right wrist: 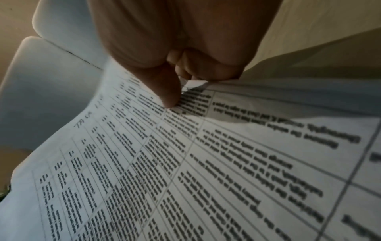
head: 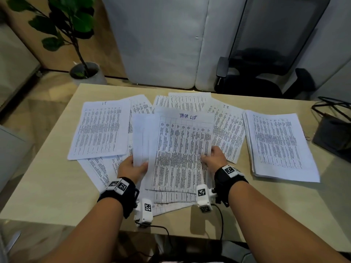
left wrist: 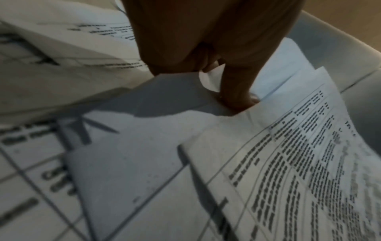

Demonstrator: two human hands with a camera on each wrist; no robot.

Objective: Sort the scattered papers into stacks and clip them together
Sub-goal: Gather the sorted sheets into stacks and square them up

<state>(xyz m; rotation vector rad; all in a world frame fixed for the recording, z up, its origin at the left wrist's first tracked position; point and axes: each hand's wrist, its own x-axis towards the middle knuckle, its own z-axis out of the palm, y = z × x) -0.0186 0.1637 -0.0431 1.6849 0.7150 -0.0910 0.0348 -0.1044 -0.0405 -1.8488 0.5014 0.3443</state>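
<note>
Two hands hold a "TASK LIST" sheet (head: 182,147) raised over the table's middle — left hand (head: 131,168) pinches blank sheets (head: 141,141) at its left edge, right hand (head: 214,155) pinches its right edge. Loose papers (head: 98,128) fan out beneath — one neat stack (head: 279,143) lies right on the table (head: 47,186).

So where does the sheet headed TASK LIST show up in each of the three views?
Head: TASK LIST sheet at centre, held up by left hand and right hand.
Left wrist: right side, heading only partly readable.
Right wrist: fills the lower frame, thumb on it.
Shared landmark: the handwritten heading at the sheet's top.
</note>
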